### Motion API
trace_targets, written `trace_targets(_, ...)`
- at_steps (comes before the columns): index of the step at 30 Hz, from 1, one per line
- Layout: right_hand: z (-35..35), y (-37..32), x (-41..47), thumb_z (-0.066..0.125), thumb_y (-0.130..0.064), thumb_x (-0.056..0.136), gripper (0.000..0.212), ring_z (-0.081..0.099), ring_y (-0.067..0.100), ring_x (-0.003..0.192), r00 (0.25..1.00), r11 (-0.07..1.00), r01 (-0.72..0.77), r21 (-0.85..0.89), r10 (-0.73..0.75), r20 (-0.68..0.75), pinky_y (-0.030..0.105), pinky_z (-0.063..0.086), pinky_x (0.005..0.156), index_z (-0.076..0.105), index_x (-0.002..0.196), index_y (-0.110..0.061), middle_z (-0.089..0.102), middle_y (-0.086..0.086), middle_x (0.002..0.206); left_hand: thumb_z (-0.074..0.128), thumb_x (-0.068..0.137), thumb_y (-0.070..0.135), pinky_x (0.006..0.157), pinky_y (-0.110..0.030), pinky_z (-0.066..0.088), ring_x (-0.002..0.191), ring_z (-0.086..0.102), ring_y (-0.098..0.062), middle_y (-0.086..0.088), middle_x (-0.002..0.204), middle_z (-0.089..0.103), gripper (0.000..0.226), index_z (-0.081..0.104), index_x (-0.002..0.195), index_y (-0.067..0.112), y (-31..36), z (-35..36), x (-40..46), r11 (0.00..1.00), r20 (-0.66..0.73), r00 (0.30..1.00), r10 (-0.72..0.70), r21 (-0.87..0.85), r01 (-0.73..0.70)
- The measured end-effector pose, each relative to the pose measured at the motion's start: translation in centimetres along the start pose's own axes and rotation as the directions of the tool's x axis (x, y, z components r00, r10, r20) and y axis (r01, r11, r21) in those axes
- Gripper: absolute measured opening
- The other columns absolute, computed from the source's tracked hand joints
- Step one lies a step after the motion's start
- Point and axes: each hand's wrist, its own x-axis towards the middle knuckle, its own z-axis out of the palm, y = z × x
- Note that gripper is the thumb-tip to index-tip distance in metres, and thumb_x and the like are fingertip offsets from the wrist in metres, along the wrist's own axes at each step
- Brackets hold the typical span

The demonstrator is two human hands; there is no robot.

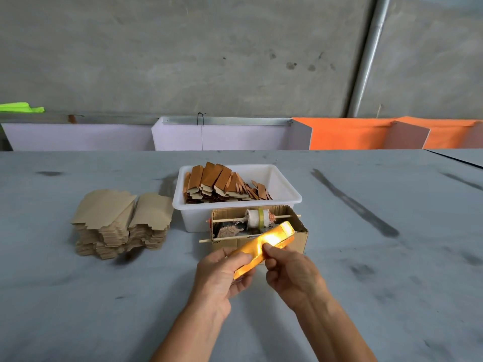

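At lower centre of the frame, the left hand (222, 273) and right hand (290, 270) are pinching a glossy gold packet (264, 246); it looks light, slippery, best held by its edges.

foil strip (279, 235): glossy gold | tub (287, 188), 12 o'clock: white — folded cards (222, 182) rust-brown | paper stack (117, 220), 10 o'clock: tan | panels (347, 134), 1 o'clock: orange | table (78, 296): grey, dark-smudged

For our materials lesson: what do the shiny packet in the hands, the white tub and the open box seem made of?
The packet looks like glossy gold foil or foiled paper: it glares. The tub, probably smooth white plastic: moulded rim. The box, matt brown cardboard: raw edges.
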Motion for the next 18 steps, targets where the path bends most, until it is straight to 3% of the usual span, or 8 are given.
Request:
trace_targets(4, 1.0, -1.2, 0.0, 0.067, -0.010, 0.083, 0.011, 0.048, 0.005, 0.042, 0.998, 0.999, -0.032, -0.027, 0.033, 0.061, 0.017, 0.037, 0.038, 0.060, 0.075, -0.011, 0.057, -0.001, 0.054, 0.069, 0.075, -0.005, 0.056, -0.028, 0.051, 0.054, 0.066, -0.018, -0.006, 0.062, 0.070, 0.012, 0.066, 0.077, 0.007, 1.2, 0.0, 0.0, 0.990, -0.002, 0.994, 0.107, 0.093, -0.106)
trace_targets(7, 1.2, -1.8, -0.2, 0.072, -0.018, 0.080, 0.010, 0.049, 0.007, 0.051, 0.998, 0.986, 0.033, -0.161, -0.023, 0.063, 0.019, 0.039, 0.041, 0.067, 0.078, -0.009, 0.062, -0.001, 0.058, 0.070, 0.076, -0.003, 0.057, -0.028, 0.050, 0.056, 0.068, -0.018, -0.007, 0.065, 0.072, 0.011, 0.067, 0.077, 0.007, 1.5, 0.4, 0.2, 0.980, -0.071, 0.980, 0.188, 0.085, -0.182)
trace_targets(9, 1.5, -1.5, -0.3, 0.073, -0.015, 0.079, 0.010, 0.049, 0.009, 0.058, 0.997, 0.951, 0.079, -0.298, -0.071, 0.037, 0.019, 0.040, 0.043, 0.072, 0.083, -0.007, 0.066, 0.001, 0.066, 0.070, 0.076, -0.003, 0.054, -0.028, 0.049, 0.055, 0.068, -0.019, -0.009, 0.066, 0.071, 0.010, 0.066, 0.076, 0.006, 1.7, 0.7, 0.4, 0.974, -0.110, 0.969, 0.223, 0.070, -0.216)
trace_targets(13, 3.0, -1.6, -0.1, 0.069, -0.007, 0.081, 0.010, 0.045, 0.009, 0.057, 0.984, 0.882, 0.159, -0.444, -0.176, 0.003, 0.022, 0.037, 0.050, 0.068, 0.072, -0.008, 0.059, -0.003, 0.056, 0.068, 0.079, -0.003, 0.046, -0.026, 0.053, 0.054, 0.064, -0.019, -0.009, 0.066, 0.069, 0.010, 0.065, 0.074, 0.004, 2.2, 1.5, 1.0, 0.975, -0.144, 0.964, 0.221, 0.036, -0.218)
trace_targets(18, 5.4, -3.9, 2.0, 0.061, -0.005, 0.086, 0.017, 0.051, 0.011, 0.059, 0.948, 0.777, 0.266, -0.571, -0.318, 0.009, 0.021, 0.035, 0.048, 0.059, 0.071, -0.010, 0.059, 0.004, 0.069, 0.063, 0.085, 0.002, 0.052, -0.029, 0.054, 0.075, 0.067, -0.026, -0.008, 0.082, 0.068, 0.012, 0.066, 0.080, 0.012, 3.6, 2.0, 2.9, 0.970, -0.149, 0.958, 0.243, 0.061, -0.237)
